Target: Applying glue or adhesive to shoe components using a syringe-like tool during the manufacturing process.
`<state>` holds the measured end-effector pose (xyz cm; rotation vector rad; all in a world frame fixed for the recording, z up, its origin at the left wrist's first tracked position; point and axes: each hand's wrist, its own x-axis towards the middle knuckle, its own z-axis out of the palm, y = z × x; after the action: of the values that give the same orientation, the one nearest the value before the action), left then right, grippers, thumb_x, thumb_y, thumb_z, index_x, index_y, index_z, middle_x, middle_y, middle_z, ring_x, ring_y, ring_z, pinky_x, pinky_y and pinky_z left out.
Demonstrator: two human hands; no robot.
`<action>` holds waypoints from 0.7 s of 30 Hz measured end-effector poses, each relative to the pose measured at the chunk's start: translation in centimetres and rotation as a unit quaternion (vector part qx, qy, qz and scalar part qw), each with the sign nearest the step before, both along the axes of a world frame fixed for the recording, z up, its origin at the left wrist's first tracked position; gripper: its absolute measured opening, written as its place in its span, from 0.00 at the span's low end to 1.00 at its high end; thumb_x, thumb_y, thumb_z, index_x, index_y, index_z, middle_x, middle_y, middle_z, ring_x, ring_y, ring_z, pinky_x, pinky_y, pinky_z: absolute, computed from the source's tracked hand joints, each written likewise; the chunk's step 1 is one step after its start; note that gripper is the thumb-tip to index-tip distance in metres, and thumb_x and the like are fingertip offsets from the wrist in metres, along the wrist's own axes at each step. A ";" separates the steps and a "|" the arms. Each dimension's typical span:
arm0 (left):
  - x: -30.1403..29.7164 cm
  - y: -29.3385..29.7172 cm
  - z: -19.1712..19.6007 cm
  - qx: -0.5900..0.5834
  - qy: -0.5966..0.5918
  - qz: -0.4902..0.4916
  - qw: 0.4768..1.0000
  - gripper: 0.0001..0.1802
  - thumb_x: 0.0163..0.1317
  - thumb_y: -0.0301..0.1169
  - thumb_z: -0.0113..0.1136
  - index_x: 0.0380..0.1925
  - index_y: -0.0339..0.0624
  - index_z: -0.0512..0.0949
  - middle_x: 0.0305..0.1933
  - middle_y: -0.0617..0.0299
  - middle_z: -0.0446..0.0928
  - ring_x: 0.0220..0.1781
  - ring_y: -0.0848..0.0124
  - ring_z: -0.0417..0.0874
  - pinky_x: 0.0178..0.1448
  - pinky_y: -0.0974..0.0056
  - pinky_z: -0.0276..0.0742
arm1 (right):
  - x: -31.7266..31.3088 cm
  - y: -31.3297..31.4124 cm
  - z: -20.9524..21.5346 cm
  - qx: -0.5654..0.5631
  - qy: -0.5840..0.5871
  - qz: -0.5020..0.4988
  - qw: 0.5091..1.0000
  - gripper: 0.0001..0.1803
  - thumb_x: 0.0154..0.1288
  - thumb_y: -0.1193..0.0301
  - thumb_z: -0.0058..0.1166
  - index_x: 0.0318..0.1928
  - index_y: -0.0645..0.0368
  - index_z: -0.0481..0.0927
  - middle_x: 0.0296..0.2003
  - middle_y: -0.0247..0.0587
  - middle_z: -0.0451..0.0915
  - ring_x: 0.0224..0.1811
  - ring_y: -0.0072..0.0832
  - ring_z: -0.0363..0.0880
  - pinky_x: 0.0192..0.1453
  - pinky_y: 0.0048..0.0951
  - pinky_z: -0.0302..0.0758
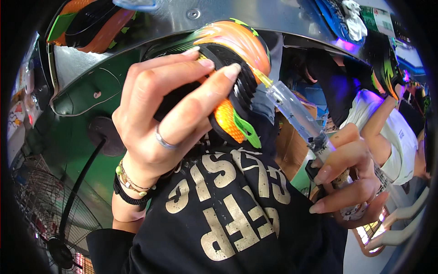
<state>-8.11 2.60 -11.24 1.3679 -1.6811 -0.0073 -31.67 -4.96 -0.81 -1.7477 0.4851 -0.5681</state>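
My left hand [157,102] grips an orange, black and green sports shoe [242,43] near the middle of the view, its thumb and fingers pressed on the black upper. An orange textured part with a green loop hangs at the shoe's lower end. On the right, my right hand [349,171] is wrapped round a clear plastic syringe [292,107]. The syringe slants up to the left, and its yellow dispensing tip [262,77] meets or nearly meets the shoe's glossy orange sole. A dark piece shows beside my right fingers; its kind I cannot make out.
Along the top curves a metal work surface [173,23], with another orange and black shoe [91,27] at its left. A wire-caged fan [59,228] stands at lower left. Another person's arm [381,128] holds a similar shoe at right, near white chair-like tubing [406,223].
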 end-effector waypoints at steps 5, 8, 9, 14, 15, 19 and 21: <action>0.4 0.5 0.2 0.011 -0.009 0.004 1.000 0.29 0.35 0.22 0.78 0.44 0.38 0.82 0.45 0.55 0.77 0.48 0.61 0.83 0.53 0.58 0.84 | -0.8 1.4 -1.6 -0.011 -0.023 0.018 1.000 0.36 0.73 0.55 0.20 0.19 0.49 0.82 0.35 0.45 0.76 0.37 0.34 0.68 0.46 0.36 0.67; 0.9 -0.2 1.0 0.023 -0.013 -0.028 0.999 0.32 0.34 0.25 0.81 0.46 0.38 0.82 0.45 0.55 0.77 0.49 0.60 0.83 0.54 0.57 0.83 | -1.3 3.2 -1.5 -0.028 -0.021 -0.053 0.998 0.33 0.71 0.54 0.24 0.22 0.49 0.84 0.36 0.45 0.79 0.37 0.34 0.68 0.45 0.36 0.65; 1.1 0.1 1.1 0.041 -0.009 -0.030 0.999 0.33 0.34 0.26 0.82 0.47 0.38 0.81 0.46 0.55 0.77 0.50 0.60 0.82 0.55 0.58 0.82 | -1.5 3.3 -2.1 -0.026 -0.027 -0.054 0.998 0.33 0.71 0.54 0.24 0.22 0.49 0.84 0.36 0.45 0.79 0.37 0.34 0.68 0.45 0.36 0.65; 1.4 0.3 1.0 0.044 -0.033 -0.018 0.998 0.37 0.32 0.26 0.83 0.49 0.40 0.81 0.50 0.54 0.78 0.50 0.61 0.82 0.55 0.60 0.80 | -2.0 3.9 -4.4 -0.097 -0.039 -0.024 0.994 0.34 0.72 0.53 0.22 0.24 0.49 0.85 0.36 0.42 0.80 0.33 0.34 0.68 0.42 0.36 0.63; 1.4 0.2 1.0 0.039 -0.025 -0.020 0.999 0.37 0.32 0.25 0.83 0.50 0.40 0.80 0.50 0.55 0.78 0.51 0.62 0.81 0.56 0.60 0.79 | -2.0 4.2 -4.6 -0.117 -0.031 -0.025 0.992 0.35 0.73 0.53 0.22 0.24 0.49 0.85 0.35 0.41 0.81 0.33 0.34 0.68 0.42 0.36 0.63; 1.8 0.2 1.3 0.049 -0.016 -0.030 0.998 0.38 0.30 0.24 0.82 0.50 0.40 0.80 0.50 0.56 0.78 0.52 0.62 0.80 0.57 0.60 0.78 | -1.6 5.6 -6.0 -0.166 -0.035 -0.070 0.983 0.35 0.75 0.52 0.22 0.24 0.50 0.84 0.35 0.40 0.82 0.35 0.35 0.69 0.41 0.36 0.64; 2.0 0.3 1.3 0.058 -0.017 -0.028 0.998 0.39 0.30 0.23 0.82 0.50 0.40 0.80 0.51 0.57 0.78 0.53 0.63 0.79 0.57 0.60 0.77 | -1.8 5.3 -6.3 -0.172 -0.025 -0.050 0.984 0.36 0.76 0.52 0.22 0.24 0.51 0.84 0.36 0.39 0.82 0.36 0.36 0.70 0.41 0.35 0.66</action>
<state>-6.09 2.89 -9.93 1.4130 -1.7704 -0.1163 -33.52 0.36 -7.08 -2.0385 0.4596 -0.8029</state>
